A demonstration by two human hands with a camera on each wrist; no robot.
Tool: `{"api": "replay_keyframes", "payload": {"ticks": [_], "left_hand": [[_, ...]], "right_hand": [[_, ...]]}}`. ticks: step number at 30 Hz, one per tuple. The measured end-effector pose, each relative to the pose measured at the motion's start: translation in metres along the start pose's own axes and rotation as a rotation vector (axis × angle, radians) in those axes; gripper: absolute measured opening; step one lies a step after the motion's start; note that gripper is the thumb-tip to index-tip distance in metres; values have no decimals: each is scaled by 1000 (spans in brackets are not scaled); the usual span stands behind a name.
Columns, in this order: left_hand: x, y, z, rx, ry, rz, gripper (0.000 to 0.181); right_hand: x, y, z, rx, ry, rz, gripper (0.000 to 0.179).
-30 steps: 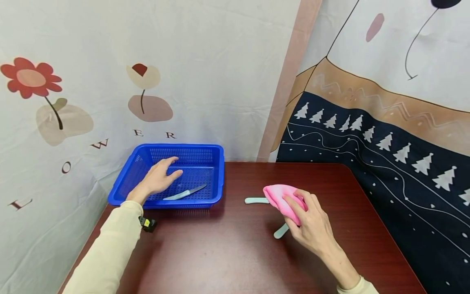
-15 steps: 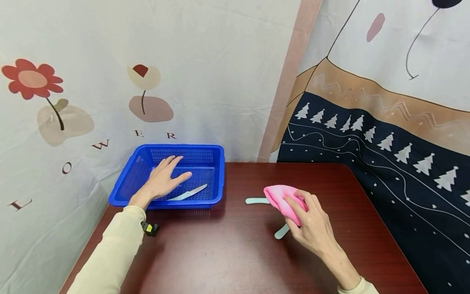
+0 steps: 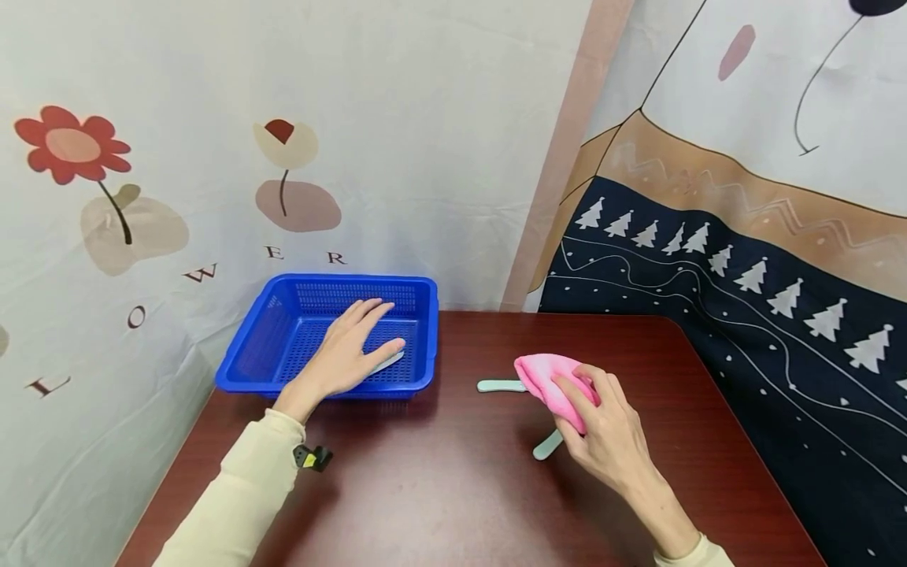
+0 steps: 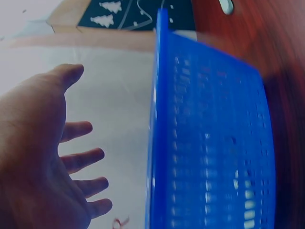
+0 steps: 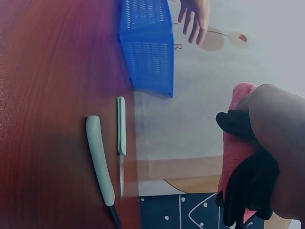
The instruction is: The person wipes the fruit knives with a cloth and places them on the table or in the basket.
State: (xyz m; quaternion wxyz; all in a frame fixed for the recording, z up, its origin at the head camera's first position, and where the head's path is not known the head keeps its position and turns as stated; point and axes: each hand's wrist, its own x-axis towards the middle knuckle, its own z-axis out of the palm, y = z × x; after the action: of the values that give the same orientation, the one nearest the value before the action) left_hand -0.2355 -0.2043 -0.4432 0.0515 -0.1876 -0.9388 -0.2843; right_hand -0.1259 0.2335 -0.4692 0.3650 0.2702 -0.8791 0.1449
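Observation:
My left hand (image 3: pixel 345 348) is held over the blue plastic basket (image 3: pixel 244 346), fingers extended and palm down, with nothing in it. Part of a light-handled knife (image 3: pixel 388 362) shows inside the basket, the rest hidden below that hand. In the left wrist view the hand's fingers (image 4: pixel 83 160) are spread apart, above the basket's rim. My right hand (image 3: pixel 605 429) grips a folded pink cloth (image 3: pixel 547 376) raised over the table. Beneath it lie two knives with pale green handles; one handle (image 3: pixel 501 386) points left, the other handle (image 3: pixel 548 446) toward the front. The right wrist view shows part of both blades.
The dark red wooden table (image 3: pixel 425 488) carries the basket at its back left. Behind it hangs a pale printed cloth backdrop (image 3: pixel 425 142), with a navy tree-patterned section (image 3: pixel 638 268) along the right side.
My left hand has moved to the right over the basket, now covering most of the knife inside. The right hand keeps its grip on the pink cloth in about the same place.

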Motion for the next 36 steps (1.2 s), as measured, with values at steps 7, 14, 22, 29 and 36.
{"api": "replay_keyframes", "payload": {"ticks": [7, 14, 22, 29, 36], "left_hand": [[-10, 30, 8, -38, 45, 76, 70], [-22, 64, 23, 5, 115, 232, 63], [-28, 95, 50, 19, 148, 374, 58], [-23, 109, 76, -8, 88, 404, 58], [-15, 114, 98, -35, -5, 360, 59]], "right_hand": [[0, 0, -1, 6, 1, 14, 68], [-1, 1, -1, 10, 29, 11, 65], [-8, 5, -3, -5, 36, 41, 63], [-21, 10, -9, -27, -21, 125, 60], [-32, 14, -13, -47, -3, 150, 60]]}}
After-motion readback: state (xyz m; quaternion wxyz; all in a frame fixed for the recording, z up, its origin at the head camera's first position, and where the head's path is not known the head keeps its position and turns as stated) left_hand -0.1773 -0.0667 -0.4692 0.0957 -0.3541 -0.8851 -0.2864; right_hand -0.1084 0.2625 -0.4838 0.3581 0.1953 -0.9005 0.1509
